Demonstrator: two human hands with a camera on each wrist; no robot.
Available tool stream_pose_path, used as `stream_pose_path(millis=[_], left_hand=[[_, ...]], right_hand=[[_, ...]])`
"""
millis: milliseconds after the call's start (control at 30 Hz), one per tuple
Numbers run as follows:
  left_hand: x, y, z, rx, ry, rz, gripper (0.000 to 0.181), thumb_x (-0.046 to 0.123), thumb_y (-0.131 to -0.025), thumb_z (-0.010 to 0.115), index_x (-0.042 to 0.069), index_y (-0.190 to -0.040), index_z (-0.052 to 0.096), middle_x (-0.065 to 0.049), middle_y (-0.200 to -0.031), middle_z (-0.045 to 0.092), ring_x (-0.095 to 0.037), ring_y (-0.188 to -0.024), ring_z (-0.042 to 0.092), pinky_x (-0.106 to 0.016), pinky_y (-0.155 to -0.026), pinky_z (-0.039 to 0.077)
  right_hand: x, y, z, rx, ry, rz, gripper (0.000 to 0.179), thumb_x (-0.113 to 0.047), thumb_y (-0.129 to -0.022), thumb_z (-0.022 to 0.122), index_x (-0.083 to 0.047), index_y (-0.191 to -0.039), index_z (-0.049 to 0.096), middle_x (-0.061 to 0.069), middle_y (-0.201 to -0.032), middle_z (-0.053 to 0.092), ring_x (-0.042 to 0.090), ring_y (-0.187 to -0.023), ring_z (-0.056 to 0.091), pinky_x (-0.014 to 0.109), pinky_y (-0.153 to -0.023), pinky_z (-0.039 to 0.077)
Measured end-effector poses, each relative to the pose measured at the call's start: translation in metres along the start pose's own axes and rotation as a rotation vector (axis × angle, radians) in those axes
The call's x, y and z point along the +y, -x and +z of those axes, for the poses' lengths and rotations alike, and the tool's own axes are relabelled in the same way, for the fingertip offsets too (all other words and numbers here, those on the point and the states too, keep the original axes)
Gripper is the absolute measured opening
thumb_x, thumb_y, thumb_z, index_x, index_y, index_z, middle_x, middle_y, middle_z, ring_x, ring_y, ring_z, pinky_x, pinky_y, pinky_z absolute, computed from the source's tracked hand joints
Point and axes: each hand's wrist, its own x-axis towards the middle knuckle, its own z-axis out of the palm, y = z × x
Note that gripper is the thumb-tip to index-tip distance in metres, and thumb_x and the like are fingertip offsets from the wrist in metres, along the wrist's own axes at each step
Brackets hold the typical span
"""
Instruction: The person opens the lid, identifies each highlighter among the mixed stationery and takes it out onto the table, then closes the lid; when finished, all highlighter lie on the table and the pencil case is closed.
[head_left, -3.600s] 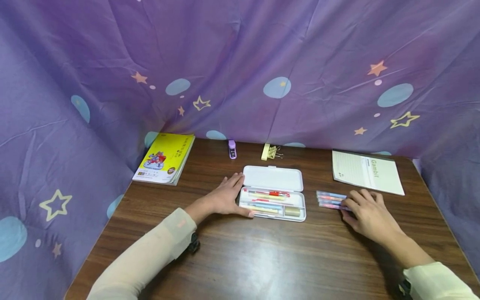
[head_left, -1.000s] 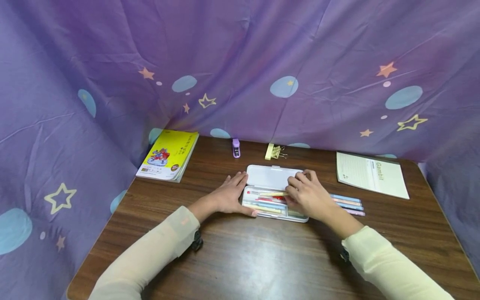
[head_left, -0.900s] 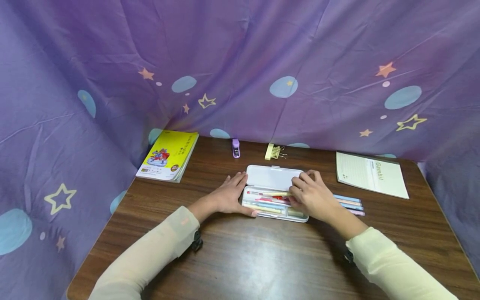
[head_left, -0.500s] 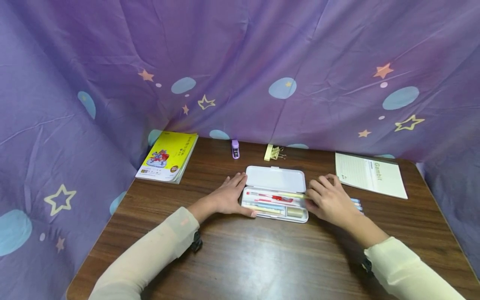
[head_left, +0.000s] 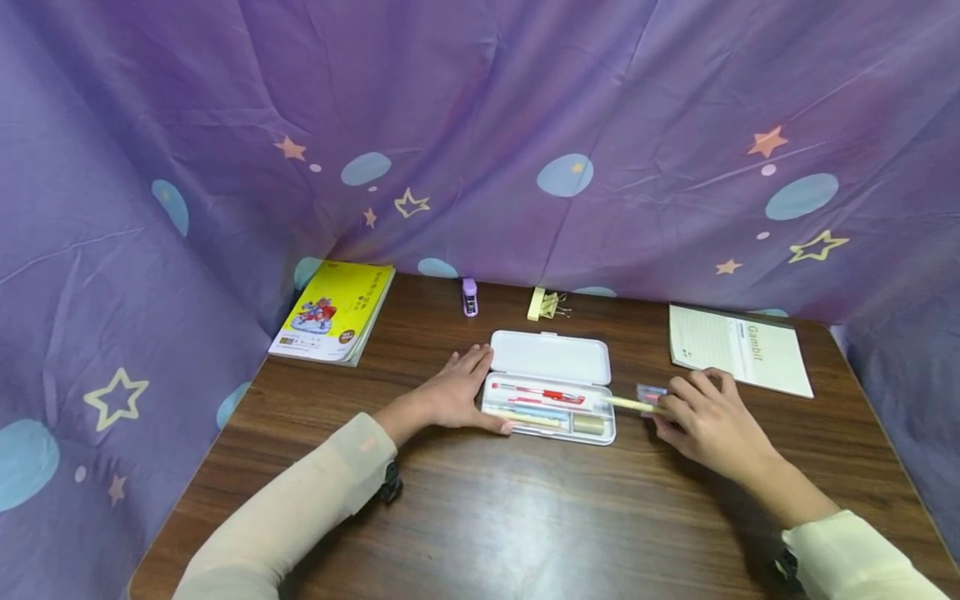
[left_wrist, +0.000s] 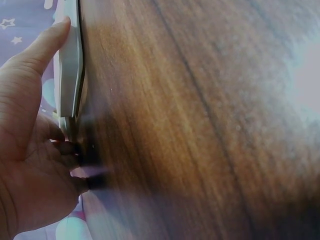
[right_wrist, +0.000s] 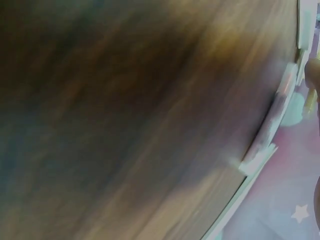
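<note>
The white pencil case [head_left: 551,357] lies with its lid folded back at the middle of the table. My left hand [head_left: 450,400] rests against its left end, fingers spread and fairly straight, thumb along the near edge. Inside the case are a red pen [head_left: 561,396], a yellowish pen [head_left: 534,418] in the front section and an olive-tan block [head_left: 587,425]. My right hand [head_left: 712,425] pinches a yellow pen [head_left: 632,404], whose left tip reaches the case's right edge. Below that hand lies a row of pastel pens [head_left: 649,391], mostly hidden by it.
A yellow-covered book [head_left: 333,312] lies at the back left. Along the back stand a small purple stapler [head_left: 469,297] and a cream binder clip [head_left: 551,305]. A pale notebook [head_left: 738,348] is at the back right, just beyond the right hand. A purple curtain [head_left: 465,150] hangs behind.
My right hand went from the pastel pens to the case, took hold of the yellow pen there and carried it right, back over the row. The left hand stayed at the case.
</note>
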Motion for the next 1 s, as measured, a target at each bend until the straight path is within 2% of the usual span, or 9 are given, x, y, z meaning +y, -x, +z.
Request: stream_pose_path(millis=[233,567,833,1000], left_hand=[[0.001,0.000,-0.002,0.002,0.000,0.002,0.141,0.080,-0.086,0.079,0.005,-0.178,0.002,-0.015,-0.188,0.001,-0.029,-0.176,0.000,-0.048,-0.143,0.001],[0.000,0.000,0.000,0.006,-0.010,0.002,0.141,0.080,-0.087,0.079,0.005,-0.178,0.002,-0.014,-0.188,0.001,-0.029,-0.176,0.000,-0.048,-0.143,0.002],[0.002,0.001,0.000,0.007,-0.015,0.006,0.140,0.079,-0.087,0.079,0.003,-0.177,0.003,-0.016,-0.188,0.002,-0.031,-0.176,0.001,-0.050,-0.144,0.003],[0.001,0.000,0.001,0.009,-0.020,0.007,0.140,0.078,-0.087,0.079,0.003,-0.177,0.003,-0.017,-0.188,0.003,-0.031,-0.176,0.001,-0.050,-0.143,0.003]], right_hand=[[0.003,0.023,-0.011,-0.001,0.002,0.021,0.050,-0.042,-0.114,0.042,-0.007,-0.090,0.070,0.005,-0.093,0.063,0.036,-0.089,0.059,0.072,-0.089,0.047],[0.011,0.053,-0.022,-0.009,0.037,0.033,0.060,-0.048,-0.117,0.036,-0.007,-0.089,0.070,0.004,-0.091,0.062,0.035,-0.087,0.058,0.073,-0.085,0.048],[0.014,0.063,-0.021,0.000,0.035,0.024,0.061,-0.047,-0.118,0.035,-0.007,-0.089,0.071,0.005,-0.091,0.062,0.035,-0.086,0.058,0.072,-0.083,0.046],[0.015,0.063,-0.020,-0.022,0.047,0.041,0.059,-0.045,-0.118,0.037,-0.006,-0.090,0.072,0.006,-0.091,0.062,0.037,-0.087,0.058,0.071,-0.086,0.045]])
